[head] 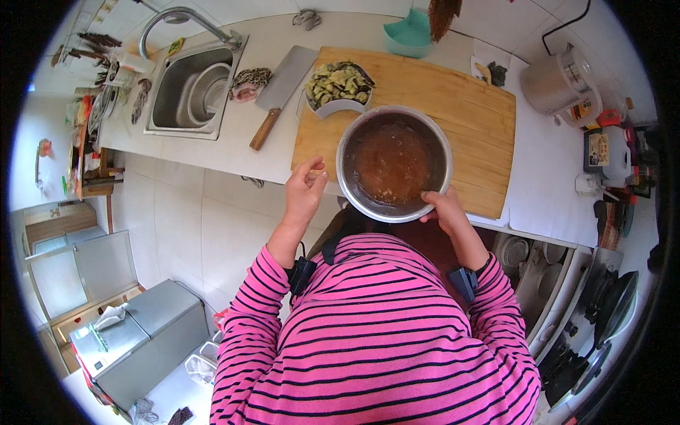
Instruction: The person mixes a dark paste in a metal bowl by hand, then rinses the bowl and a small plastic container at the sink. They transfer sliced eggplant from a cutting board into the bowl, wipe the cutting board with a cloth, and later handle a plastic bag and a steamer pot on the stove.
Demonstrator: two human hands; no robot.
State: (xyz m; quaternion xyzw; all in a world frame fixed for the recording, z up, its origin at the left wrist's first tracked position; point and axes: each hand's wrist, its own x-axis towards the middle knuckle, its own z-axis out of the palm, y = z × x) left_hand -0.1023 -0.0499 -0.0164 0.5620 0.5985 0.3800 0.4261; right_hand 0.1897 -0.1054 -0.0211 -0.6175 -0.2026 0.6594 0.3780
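Observation:
A round metal bowl (394,164) with brown liquid inside is gripped at its lower right rim by my right hand (446,210), thumb over the edge. The bowl is above the front edge of a wooden cutting board (473,143). To the bowl's left, my left hand (306,191) is raised with fingers apart and bent, touching nothing. On the board's upper left stands a container of chopped green vegetable pieces (340,85), with a curved pale wall facing me. A cleaver (287,79) with a wooden handle lies left of the board.
A metal sink (172,103) with a metal basin (207,95) in it is at the left, under a curved faucet (186,16). A turquoise plastic container (408,36) stands behind the board. Bottles and jars (605,149) line the right. A stove (579,319) with pans is at lower right.

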